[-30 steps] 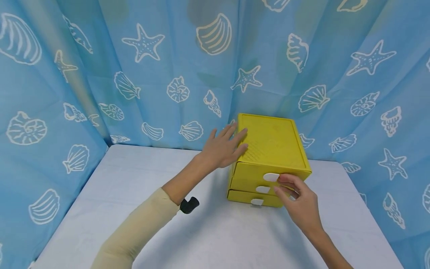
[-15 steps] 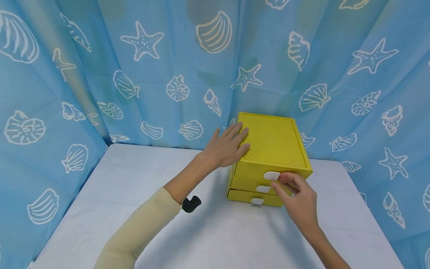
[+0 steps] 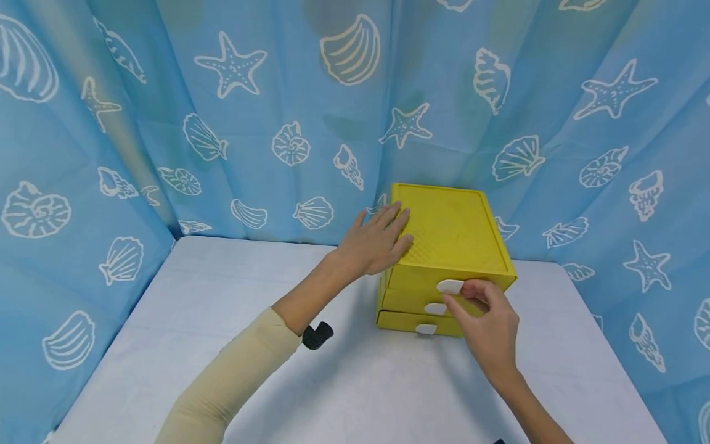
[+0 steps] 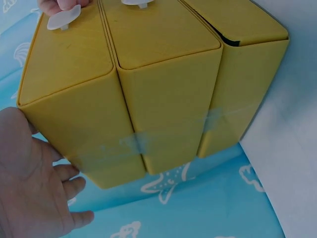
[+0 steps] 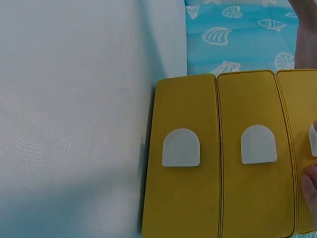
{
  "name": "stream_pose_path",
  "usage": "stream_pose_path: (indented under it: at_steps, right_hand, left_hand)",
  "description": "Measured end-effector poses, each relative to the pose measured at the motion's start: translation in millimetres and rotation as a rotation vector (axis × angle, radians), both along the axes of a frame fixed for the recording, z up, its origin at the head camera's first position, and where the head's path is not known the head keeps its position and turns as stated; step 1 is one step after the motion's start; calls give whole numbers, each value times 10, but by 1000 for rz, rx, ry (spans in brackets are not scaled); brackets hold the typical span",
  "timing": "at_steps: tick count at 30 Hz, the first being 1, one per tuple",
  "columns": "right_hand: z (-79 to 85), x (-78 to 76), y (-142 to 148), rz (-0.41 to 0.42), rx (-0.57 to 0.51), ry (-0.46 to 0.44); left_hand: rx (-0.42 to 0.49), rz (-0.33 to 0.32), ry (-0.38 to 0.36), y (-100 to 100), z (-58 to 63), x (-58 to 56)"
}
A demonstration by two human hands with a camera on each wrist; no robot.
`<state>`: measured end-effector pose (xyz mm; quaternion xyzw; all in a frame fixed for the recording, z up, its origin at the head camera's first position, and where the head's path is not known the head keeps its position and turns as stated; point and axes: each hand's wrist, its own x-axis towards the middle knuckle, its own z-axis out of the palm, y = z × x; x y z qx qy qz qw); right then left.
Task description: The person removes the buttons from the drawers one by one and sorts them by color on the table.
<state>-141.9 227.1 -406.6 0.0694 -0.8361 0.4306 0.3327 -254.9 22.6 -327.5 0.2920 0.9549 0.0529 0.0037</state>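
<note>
A yellow three-drawer box (image 3: 449, 228) stands on the table against the curtain. Each drawer has a white rounded handle. My left hand (image 3: 374, 243) rests on the top's left edge, fingers spread; the left wrist view shows its palm (image 4: 29, 183) beside the box's side. At the front, my right hand (image 3: 490, 327) holds the top drawer's handle (image 3: 450, 286) at its right side, thumb below and fingers above. The middle handle (image 3: 435, 308) and bottom handle (image 3: 426, 328) are untouched. In the right wrist view only a bit of the right fingers (image 5: 310, 191) shows.
A white cloth-covered table (image 3: 222, 283) spreads around the box. Behind and at both sides hangs a blue curtain (image 3: 310, 111) with white shells and starfish. A small black piece (image 3: 318, 336) shows beside the left forearm.
My right thumb has moved up and left, closing toward the top handle. The left hand stays at the top's left edge. The drawers look the same.
</note>
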Motion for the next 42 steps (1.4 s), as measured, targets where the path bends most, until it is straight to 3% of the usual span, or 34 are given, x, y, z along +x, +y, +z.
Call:
stream_pose_path:
  at_steps: [9, 25, 36, 42]
  right_hand:
    - [-7, -52, -91, -89, 30, 9]
    - [-51, -110, -152, -116, 19, 44]
    - [-104, -108, -134, -84, -14, 66]
    - [-102, -80, -114, -108, -23, 47]
  left_hand:
    - [-7, 6, 6, -26, 20, 4]
    - [4, 13, 10, -38, 13, -10]
    - [-23, 18, -1, -36, 3, -10]
    - [-70, -1, -10, -9, 47, 8]
